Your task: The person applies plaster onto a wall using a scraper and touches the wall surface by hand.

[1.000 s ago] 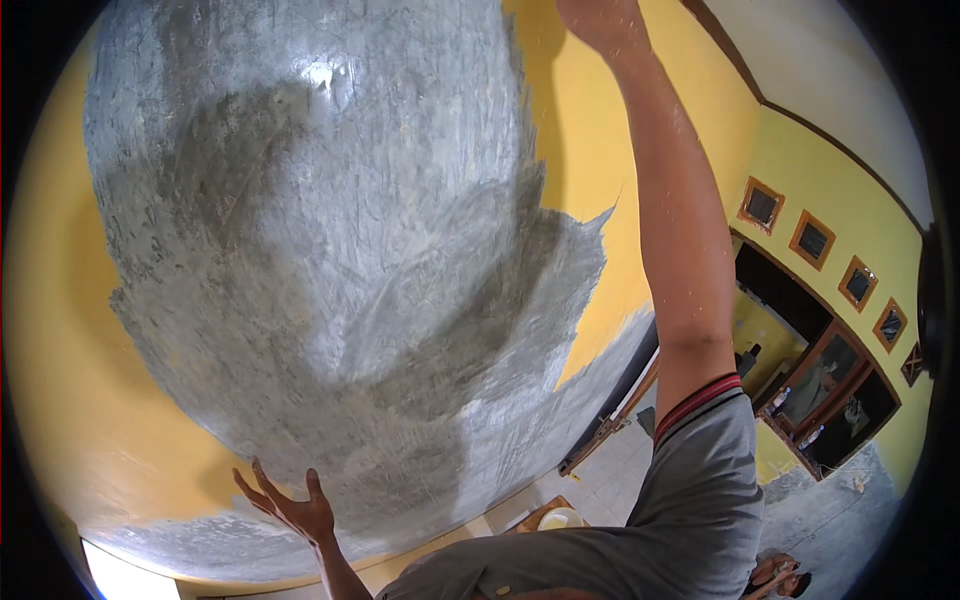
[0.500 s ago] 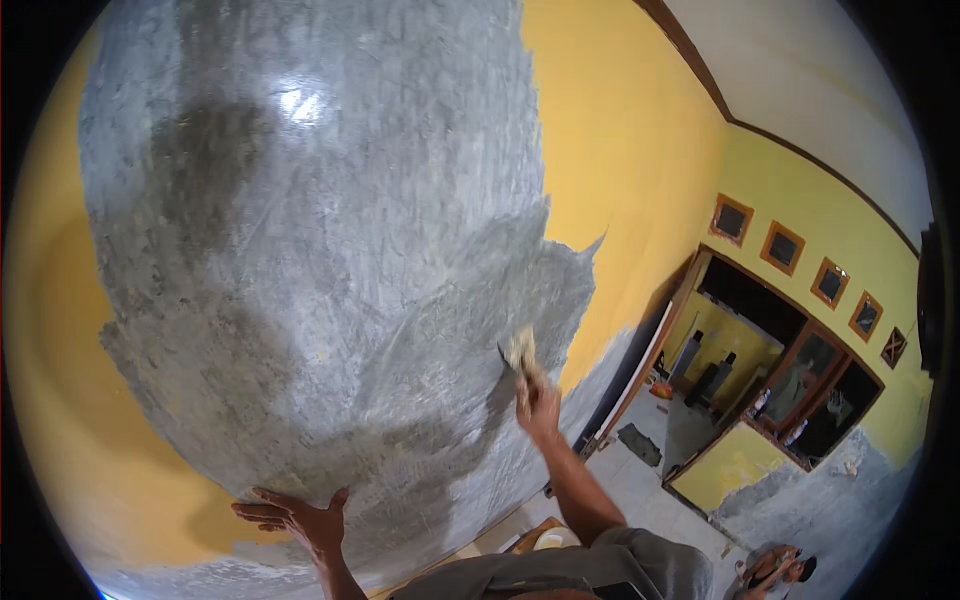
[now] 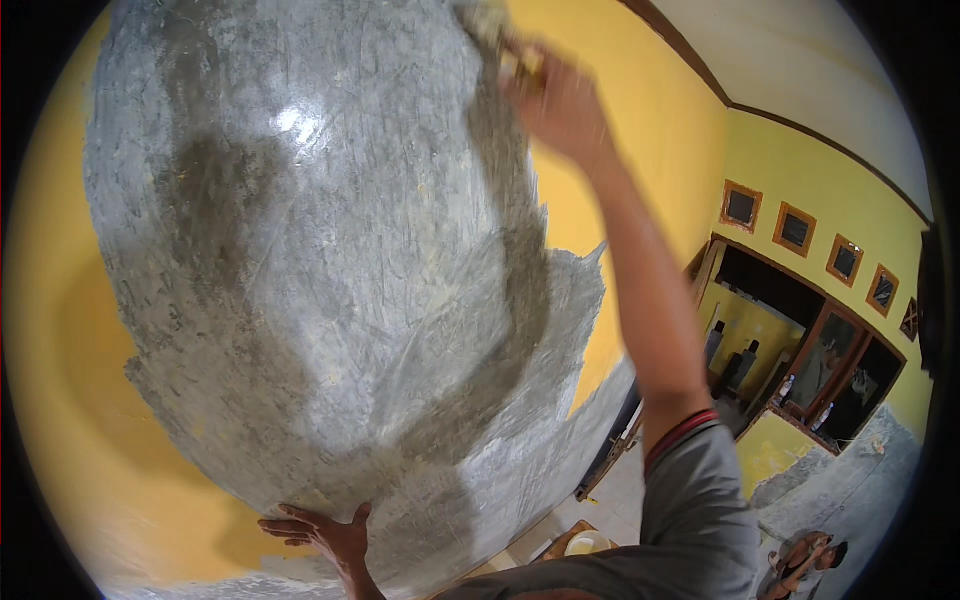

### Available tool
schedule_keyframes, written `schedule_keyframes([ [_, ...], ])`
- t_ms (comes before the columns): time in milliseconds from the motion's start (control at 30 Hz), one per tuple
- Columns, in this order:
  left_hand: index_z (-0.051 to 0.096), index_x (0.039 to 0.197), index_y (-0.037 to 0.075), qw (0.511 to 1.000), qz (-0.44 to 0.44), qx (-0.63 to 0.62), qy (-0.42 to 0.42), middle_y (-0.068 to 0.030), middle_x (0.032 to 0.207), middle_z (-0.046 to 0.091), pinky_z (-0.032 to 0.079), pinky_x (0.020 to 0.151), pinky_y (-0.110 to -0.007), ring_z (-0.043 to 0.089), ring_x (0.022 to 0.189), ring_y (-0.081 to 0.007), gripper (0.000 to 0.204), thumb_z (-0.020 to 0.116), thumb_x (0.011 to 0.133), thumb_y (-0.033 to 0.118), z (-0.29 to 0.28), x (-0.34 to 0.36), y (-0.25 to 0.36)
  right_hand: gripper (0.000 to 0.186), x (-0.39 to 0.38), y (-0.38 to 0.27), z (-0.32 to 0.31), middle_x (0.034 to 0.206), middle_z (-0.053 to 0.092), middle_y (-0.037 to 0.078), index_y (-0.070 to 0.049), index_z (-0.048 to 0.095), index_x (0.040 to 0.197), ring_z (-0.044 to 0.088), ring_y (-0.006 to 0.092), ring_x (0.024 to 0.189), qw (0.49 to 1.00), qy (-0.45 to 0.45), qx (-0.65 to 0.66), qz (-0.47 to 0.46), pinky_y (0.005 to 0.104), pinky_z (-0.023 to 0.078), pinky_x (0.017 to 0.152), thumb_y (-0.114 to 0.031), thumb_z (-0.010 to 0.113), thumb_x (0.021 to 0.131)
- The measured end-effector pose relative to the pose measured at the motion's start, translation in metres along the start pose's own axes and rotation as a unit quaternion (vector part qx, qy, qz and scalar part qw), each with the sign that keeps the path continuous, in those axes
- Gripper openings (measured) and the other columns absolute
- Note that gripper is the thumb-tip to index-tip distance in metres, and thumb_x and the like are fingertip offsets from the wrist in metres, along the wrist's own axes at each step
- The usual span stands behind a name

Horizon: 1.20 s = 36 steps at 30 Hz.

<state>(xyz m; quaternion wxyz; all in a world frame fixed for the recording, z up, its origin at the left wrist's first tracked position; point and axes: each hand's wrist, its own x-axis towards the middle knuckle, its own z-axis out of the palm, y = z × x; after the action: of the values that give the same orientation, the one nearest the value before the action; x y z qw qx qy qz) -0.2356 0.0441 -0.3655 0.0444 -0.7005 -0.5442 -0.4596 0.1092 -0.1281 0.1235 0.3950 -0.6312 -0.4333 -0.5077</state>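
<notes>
Grey wall patch (image 3: 340, 290): one, filling most of my view, ragged-edged against yellow paint; looks hard and fixed, with a shiny spot high up.
Seated person (image 3: 805, 562): one, low by the far wall.
Vent frames (image 3: 795, 230): five in a row; four dark squares, one crossed.
Round tub (image 3: 585, 543): one, pale, on the floor side, partly hidden by the worker's shirt.
Left hand (image 3: 330, 535): one, spread wide, thumb apart, nothing held; at the patch's lower edge, seemingly braced on the wall.
Right hand (image 3: 560, 100): one, raised, fingers closed round the brush handle; blurred.
Brush (image 3: 485, 22): one, high by the patch's upper right edge; wall contact cannot be told. Probably light, handle stiff, bristles soft, perhaps slippery if wet. Best hold, I judge: on the handle, close to the bristles.
</notes>
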Motion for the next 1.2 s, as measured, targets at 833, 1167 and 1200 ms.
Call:
schedule_keyframes([
  [833, 0.018, 0.158, 0.024, 0.936, 0.270, 0.033, 0.224, -0.0235, 0.163, -0.009, -0.005, 0.102, -0.081, -0.011, 0.149, -0.0460, 0.126, 0.062, 0.060, 0.090, -0.156, 0.237, 0.286, 0.053, -0.582, 0.051, 0.007, 0.109, 0.066, 0.025, 0.002, 0.053, 0.134, 0.065, 0.0403, 0.095, 0.910, -0.264, 0.197, 0.251, 0.0486, 0.051, 0.082, -0.031, 0.059, 0.093],
  [1167, 0.026, 0.156, 0.030, 0.863, 0.500, -0.008, -0.070, -0.0164, 0.165, 0.006, 0.009, 0.108, -0.077, 0.007, 0.152, -0.0369, 0.097, 0.074, 0.077, 0.058, -0.053, 0.094, 0.352, 0.051, -0.645, 0.019, -0.043, 0.079, 0.066, 0.016, 0.003, 0.057, 0.129, 0.065, 0.0204, 0.067, 0.767, -0.273, 0.355, 0.459, 0.0363, 0.052, 0.063, -0.027, 0.067, 0.090],
  [1200, 0.026, 0.156, 0.031, 0.870, 0.484, -0.008, -0.091, -0.0160, 0.165, 0.008, 0.010, 0.108, -0.077, 0.008, 0.152, -0.0361, 0.095, 0.075, 0.077, 0.055, -0.049, 0.078, 0.337, 0.045, -0.672, 0.029, -0.045, 0.079, 0.067, 0.013, 0.002, 0.056, 0.129, 0.064, 0.0177, 0.067, 0.729, -0.263, 0.367, 0.514, 0.0347, 0.052, 0.057, -0.013, 0.065, 0.088],
])
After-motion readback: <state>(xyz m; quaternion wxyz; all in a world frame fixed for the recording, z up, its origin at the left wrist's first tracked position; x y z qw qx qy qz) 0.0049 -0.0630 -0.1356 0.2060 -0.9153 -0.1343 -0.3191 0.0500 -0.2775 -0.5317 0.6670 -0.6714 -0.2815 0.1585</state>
